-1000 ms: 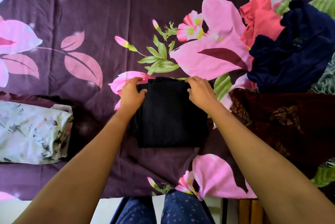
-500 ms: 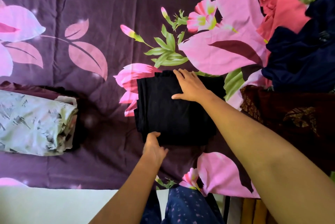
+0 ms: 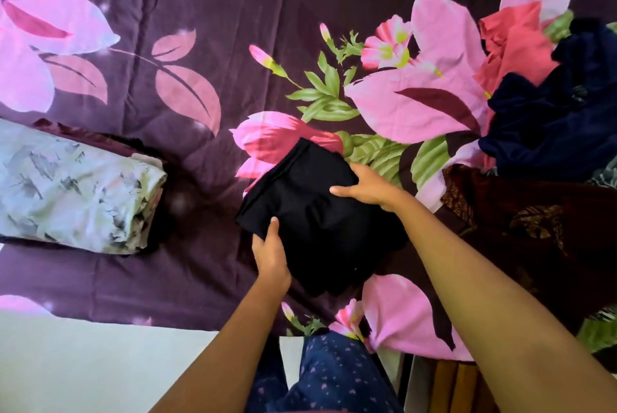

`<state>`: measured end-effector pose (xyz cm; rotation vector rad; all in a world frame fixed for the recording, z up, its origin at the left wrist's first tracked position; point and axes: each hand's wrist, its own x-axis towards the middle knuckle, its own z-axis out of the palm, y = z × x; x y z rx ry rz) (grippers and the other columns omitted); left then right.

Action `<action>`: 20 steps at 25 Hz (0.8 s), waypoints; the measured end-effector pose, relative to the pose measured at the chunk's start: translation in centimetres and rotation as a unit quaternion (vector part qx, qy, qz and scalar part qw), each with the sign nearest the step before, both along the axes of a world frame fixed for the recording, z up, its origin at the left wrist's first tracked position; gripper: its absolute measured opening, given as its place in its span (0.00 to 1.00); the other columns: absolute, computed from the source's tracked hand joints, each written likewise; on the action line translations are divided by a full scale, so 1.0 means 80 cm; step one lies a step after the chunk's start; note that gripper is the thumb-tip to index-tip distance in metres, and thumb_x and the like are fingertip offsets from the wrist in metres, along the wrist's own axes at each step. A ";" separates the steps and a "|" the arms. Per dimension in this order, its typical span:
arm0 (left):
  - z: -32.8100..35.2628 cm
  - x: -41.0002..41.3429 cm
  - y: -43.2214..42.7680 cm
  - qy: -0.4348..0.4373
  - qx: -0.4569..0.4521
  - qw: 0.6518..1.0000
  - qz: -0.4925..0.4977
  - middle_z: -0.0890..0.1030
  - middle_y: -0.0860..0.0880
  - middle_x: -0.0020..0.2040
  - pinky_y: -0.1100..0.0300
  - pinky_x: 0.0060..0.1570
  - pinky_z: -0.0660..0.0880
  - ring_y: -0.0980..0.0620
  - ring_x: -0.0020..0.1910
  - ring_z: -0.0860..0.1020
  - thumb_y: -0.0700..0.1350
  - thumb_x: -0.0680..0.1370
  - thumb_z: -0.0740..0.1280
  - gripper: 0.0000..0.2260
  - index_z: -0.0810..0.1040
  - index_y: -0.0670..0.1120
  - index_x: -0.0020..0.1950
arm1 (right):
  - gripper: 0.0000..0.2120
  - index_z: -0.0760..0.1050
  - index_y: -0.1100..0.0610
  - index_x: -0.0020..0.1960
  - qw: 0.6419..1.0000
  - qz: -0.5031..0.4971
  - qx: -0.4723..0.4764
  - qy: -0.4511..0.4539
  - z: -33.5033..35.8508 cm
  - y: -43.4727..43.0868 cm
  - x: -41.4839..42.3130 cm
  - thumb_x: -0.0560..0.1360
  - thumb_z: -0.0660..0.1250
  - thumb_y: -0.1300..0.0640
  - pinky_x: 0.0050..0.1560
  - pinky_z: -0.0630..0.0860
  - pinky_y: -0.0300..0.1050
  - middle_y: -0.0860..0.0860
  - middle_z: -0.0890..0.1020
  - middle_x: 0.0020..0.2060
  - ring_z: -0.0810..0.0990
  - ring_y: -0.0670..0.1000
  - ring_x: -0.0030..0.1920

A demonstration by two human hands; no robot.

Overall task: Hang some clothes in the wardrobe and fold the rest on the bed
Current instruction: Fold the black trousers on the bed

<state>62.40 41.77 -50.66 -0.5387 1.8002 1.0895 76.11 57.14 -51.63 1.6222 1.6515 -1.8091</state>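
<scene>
The folded garment (image 3: 320,212) is sitting between left hand (image 3: 272,255) and right hand (image 3: 370,187) above the bed (image 3: 200,45); a folded stack (image 3: 76,192) is lying left of them, a loose heap (image 3: 551,132) right

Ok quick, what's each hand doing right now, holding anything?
Left hand: grips the near edge of the folded black garment.
Right hand: grips the far right edge of the same garment.

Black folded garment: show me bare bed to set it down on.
Bare bedsheet lies between the pale printed folded stack and the black folded garment, and beyond both. The right is crowded: navy garment, red garment, maroon patterned cloth.
</scene>
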 end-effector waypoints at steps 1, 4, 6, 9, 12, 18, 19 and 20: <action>0.007 -0.013 -0.010 0.018 0.015 0.999 -0.048 0.74 0.46 0.67 0.51 0.67 0.68 0.49 0.62 0.74 0.45 0.79 0.65 0.21 0.68 0.44 0.71 | 0.24 0.70 0.56 0.67 0.999 -0.035 -0.004 0.027 0.013 -0.012 -0.005 0.72 0.72 0.56 0.56 0.74 0.39 0.50 0.78 0.59 0.77 0.49 0.58; 0.042 -0.061 -0.033 0.057 0.069 0.986 -0.142 0.75 0.49 0.65 0.52 0.66 0.69 0.50 0.63 0.74 0.45 0.76 0.69 0.23 0.66 0.47 0.69 | 0.21 0.71 0.57 0.63 0.991 -0.110 0.021 0.074 0.056 -0.041 -0.037 0.73 0.72 0.60 0.51 0.76 0.35 0.49 0.79 0.55 0.78 0.48 0.55; 0.069 -0.099 -0.042 0.088 0.110 0.977 -0.160 0.79 0.50 0.54 0.55 0.57 0.75 0.50 0.54 0.78 0.38 0.72 0.72 0.19 0.70 0.48 0.60 | 0.20 0.71 0.59 0.62 0.984 -0.143 0.028 0.098 0.082 -0.053 -0.068 0.72 0.72 0.60 0.56 0.77 0.43 0.52 0.80 0.57 0.79 0.49 0.55; 0.117 -0.169 -0.047 0.128 0.158 0.968 -0.148 0.79 0.47 0.52 0.59 0.51 0.77 0.51 0.48 0.79 0.31 0.70 0.71 0.23 0.68 0.43 0.62 | 0.25 0.71 0.60 0.64 0.977 -0.174 0.034 0.115 0.115 -0.070 -0.129 0.71 0.74 0.54 0.60 0.76 0.49 0.53 0.79 0.60 0.79 0.50 0.58; 0.156 -0.259 -0.059 0.191 0.175 0.954 -0.154 0.79 0.44 0.54 0.58 0.52 0.78 0.49 0.50 0.79 0.31 0.70 0.71 0.24 0.70 0.45 0.62 | 0.13 0.75 0.55 0.57 0.961 -0.209 0.038 0.177 0.154 -0.093 -0.209 0.74 0.71 0.60 0.55 0.78 0.45 0.52 0.81 0.55 0.81 0.51 0.56; 0.237 -0.438 -0.056 0.405 0.136 0.865 -0.264 0.77 0.48 0.52 0.70 0.50 0.71 0.52 0.51 0.76 0.34 0.70 0.73 0.24 0.73 0.43 0.64 | 0.17 0.72 0.59 0.63 0.881 -0.346 -0.035 0.321 0.183 -0.155 -0.358 0.75 0.66 0.66 0.57 0.78 0.45 0.52 0.82 0.56 0.81 0.51 0.55; 0.242 -0.461 -0.055 0.465 0.084 0.833 -0.287 0.78 0.48 0.54 0.69 0.53 0.69 0.51 0.53 0.76 0.35 0.70 0.72 0.22 0.74 0.43 0.64 | 0.16 0.72 0.58 0.62 0.877 -0.346 -0.062 0.327 0.173 -0.168 -0.382 0.76 0.65 0.67 0.57 0.77 0.46 0.52 0.82 0.55 0.81 0.51 0.55; 0.238 -0.477 -0.055 0.520 0.027 0.800 -0.300 0.79 0.45 0.57 0.65 0.58 0.67 0.48 0.58 0.75 0.36 0.70 0.71 0.22 0.75 0.43 0.64 | 0.15 0.72 0.57 0.61 0.883 -0.331 -0.087 0.321 0.161 -0.181 -0.403 0.76 0.63 0.68 0.57 0.77 0.47 0.51 0.82 0.54 0.81 0.51 0.54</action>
